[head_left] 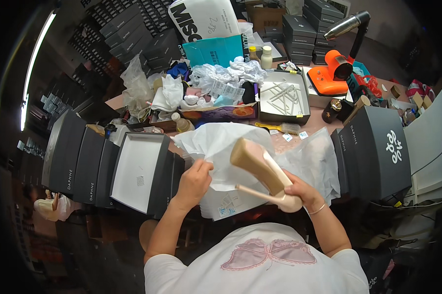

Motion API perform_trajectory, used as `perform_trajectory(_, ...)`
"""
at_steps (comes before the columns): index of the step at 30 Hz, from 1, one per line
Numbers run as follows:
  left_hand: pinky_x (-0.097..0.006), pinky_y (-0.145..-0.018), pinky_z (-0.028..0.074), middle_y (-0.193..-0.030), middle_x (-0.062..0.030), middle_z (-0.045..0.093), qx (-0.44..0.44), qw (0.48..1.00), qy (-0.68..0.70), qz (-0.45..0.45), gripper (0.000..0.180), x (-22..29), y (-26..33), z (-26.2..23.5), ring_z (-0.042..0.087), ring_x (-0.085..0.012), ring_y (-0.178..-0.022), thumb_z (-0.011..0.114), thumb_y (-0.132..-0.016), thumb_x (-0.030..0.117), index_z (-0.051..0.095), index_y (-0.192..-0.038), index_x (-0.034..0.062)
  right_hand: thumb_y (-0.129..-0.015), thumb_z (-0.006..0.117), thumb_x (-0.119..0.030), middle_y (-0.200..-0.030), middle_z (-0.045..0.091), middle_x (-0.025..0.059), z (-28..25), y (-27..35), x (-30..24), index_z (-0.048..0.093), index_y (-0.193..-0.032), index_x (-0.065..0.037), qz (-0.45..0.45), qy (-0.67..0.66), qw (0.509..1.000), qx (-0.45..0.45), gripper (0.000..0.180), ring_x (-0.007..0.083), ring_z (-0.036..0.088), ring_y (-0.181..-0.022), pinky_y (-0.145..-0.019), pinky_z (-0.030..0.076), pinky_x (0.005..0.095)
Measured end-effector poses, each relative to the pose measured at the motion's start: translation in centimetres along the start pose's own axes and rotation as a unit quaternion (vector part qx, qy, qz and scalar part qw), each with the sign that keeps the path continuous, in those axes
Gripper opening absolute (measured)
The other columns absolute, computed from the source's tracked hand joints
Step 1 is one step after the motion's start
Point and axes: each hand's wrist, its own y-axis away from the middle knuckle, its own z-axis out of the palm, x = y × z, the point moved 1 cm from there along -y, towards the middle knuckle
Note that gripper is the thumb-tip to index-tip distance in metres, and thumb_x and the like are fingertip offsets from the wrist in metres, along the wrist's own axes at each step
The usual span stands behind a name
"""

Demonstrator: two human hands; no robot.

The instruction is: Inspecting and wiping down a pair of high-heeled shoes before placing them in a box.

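Observation:
In my right hand is a beige high-heeled shoe, gripped near its heel end. Its sole faces up and its thin heel points left. My left hand pinches the edge of a crumpled white sheet of tissue paper beneath and beyond the shoe. Right of the shoe lies a second crumpled, see-through white wrapping; what it may hold cannot be made out. Under the paper, a flat pale stack with a blue print reaches the table's near edge.
On the left stands an open dark shoebox with a white inside, beside dark boxes. More dark shoeboxes stand right. Behind are a yellow-handled brush, a tray of white sticks, an orange stand and a bin of crumpled paper.

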Motion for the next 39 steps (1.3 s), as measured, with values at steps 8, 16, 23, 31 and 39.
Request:
perform_trajectory(8, -0.043, -0.079, 0.051, -0.145, -0.0208, 0.036, -0.099, 0.993, 0.05, -0.025, 0.052, 0.5, 0.2, 0.5, 0.061, -0.041, -0.096, 0.055, -0.072, -0.002, 0.048, -0.124, -0.0076, -0.086, 0.054, -0.04, -0.117, 0.054, 0.0233, -2.2, -1.6, 5.9, 0.036, -0.142, -0.002, 0.044, -0.34, 0.934, -0.098, 0.07, 0.0383, 0.06, -0.092, -0.059, 0.06, 0.0405)
perform_trajectory(16, -0.041, -0.079, 0.053, -0.15, -0.019, 0.031, -0.114, 0.98, 0.153, 0.063, 0.059, 3.2, -0.2, -2.5, 0.063, -0.037, -0.096, 0.057, -0.071, -0.001, 0.045, -0.128, -0.0053, -0.084, 0.059, -0.036, -0.123, 0.053, 0.0215, -0.2, -2.9, 5.8, 0.035, -0.143, -0.003, 0.023, -0.319, 0.942, -0.099, 0.071, 0.0379, 0.06, -0.099, -0.071, 0.059, 0.0425)
perform_trajectory(23, -0.03, -0.056, 0.055, -0.143, -0.0148, 0.046, -0.025, 0.953, 0.129, 0.274, 0.042, 8.3, 1.7, -1.8, 0.067, -0.0204, -0.072, 0.06, -0.072, -0.002, 0.059, -0.113, -0.0052, -0.089, 0.059, -0.023, -0.132, 0.051, 0.0157, 5.3, -6.4, 5.5, 0.036, -0.142, -0.002, 0.029, -0.238, 0.966, 0.094, 0.061, 0.0318, 0.056, -0.116, -0.091, 0.05, 0.0449)
perform_trajectory(31, -0.029, -0.054, 0.054, -0.146, -0.0137, 0.043, -0.106, 0.932, 0.223, 0.266, 0.046, 8.3, 6.9, 3.1, 0.066, -0.0175, -0.073, 0.06, -0.07, -0.002, 0.058, -0.117, -0.0019, -0.089, 0.059, -0.023, -0.132, 0.051, 0.0154, 4.7, -9.7, 8.3, 0.037, -0.141, -0.002, -0.12, -0.049, 0.986, 0.109, 0.06, 0.0312, 0.054, -0.118, -0.094, 0.049, 0.0437)
perform_trajectory(39, -0.034, -0.085, 0.051, -0.147, -0.0206, 0.038, -0.158, 0.901, 0.33, 0.233, 0.064, 6.3, 8.4, 3.5, 0.061, -0.0279, -0.102, 0.068, -0.079, 0.008, 0.041, -0.137, -0.0011, -0.089, 0.06, -0.022, -0.132, 0.052, 0.0152, 4.3, -6.7, 8.9, 0.038, -0.141, -0.002, -0.134, 0.059, 0.979, 0.14, 0.059, 0.0307, 0.053, -0.12, -0.097, 0.047, 0.0426)
